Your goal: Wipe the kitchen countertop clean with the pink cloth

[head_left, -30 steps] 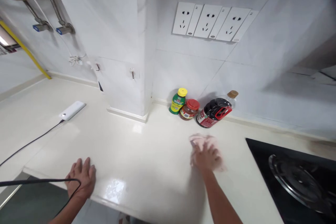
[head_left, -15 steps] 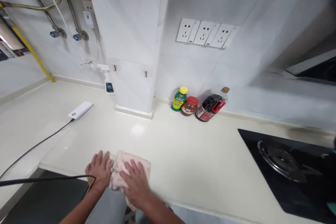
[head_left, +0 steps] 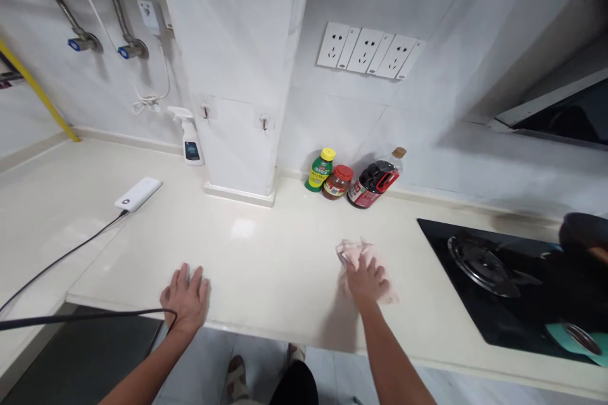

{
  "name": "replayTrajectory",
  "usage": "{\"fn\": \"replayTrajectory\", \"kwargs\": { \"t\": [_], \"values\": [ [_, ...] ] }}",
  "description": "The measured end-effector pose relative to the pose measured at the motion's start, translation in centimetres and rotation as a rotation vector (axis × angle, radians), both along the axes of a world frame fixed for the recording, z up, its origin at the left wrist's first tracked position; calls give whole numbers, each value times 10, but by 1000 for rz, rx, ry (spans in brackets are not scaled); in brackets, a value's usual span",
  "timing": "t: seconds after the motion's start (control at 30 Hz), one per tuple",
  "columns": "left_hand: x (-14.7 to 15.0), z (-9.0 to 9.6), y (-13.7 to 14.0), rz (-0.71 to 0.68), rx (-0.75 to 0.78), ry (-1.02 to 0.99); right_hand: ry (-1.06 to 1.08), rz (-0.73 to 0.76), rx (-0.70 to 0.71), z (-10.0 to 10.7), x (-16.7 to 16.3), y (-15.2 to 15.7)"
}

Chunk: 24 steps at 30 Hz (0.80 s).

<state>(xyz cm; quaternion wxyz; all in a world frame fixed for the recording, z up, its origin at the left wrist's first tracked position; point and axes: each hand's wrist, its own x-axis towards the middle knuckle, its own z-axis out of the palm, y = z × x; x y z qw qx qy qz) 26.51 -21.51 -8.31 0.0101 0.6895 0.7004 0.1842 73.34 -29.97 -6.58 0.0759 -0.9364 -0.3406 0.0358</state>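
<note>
Cloth (head_left: 363,261) on counter (head_left: 285,247), stove (head_left: 498,278) right, jars (head_left: 337,180) behind, power bank (head_left: 138,193) far left

A home kitchen: gas hob (head_left: 479,259), sauce bottles (head_left: 375,178), tiled walls.

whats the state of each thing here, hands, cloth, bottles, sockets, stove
left hand: flat on the counter edge, fingers spread, holding nothing
right hand: pressed down on the pink cloth
pink cloth: crumpled, lying on the counter
green bottle: upright, yellow cap on
red-lidded jar: upright, closed
dark sauce bottle: upright, capped
spray bottle: upright by the wall
power bank: flat, cable plugged in
wall sockets: nothing plugged in
stove burner: no flame, no pot on it
</note>
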Motion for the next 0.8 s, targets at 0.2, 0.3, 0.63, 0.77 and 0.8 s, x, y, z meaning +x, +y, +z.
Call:
{"fn": "replayTrajectory", "kwargs": {
  "t": [0.2, 0.3, 0.63, 0.77, 0.8],
  "values": [
    [0, 6, 0, -21, -17, -39, 91, 496, 0, -1, -166, 54],
    [-2, 9, -1, -1, -20, -41, 213, 882, 22, 6, -250, 34],
    [-3, 7, -2, -26, -38, -56, 130, 737, 19, -24, -170, -93],
    [-2, 3, -1, -40, -20, -45, -64, 277, 32, -45, -75, -141],
    [-2, 2, -1, -45, -13, -45, -83, 183, 47, -47, -54, -150]
  ]
}}
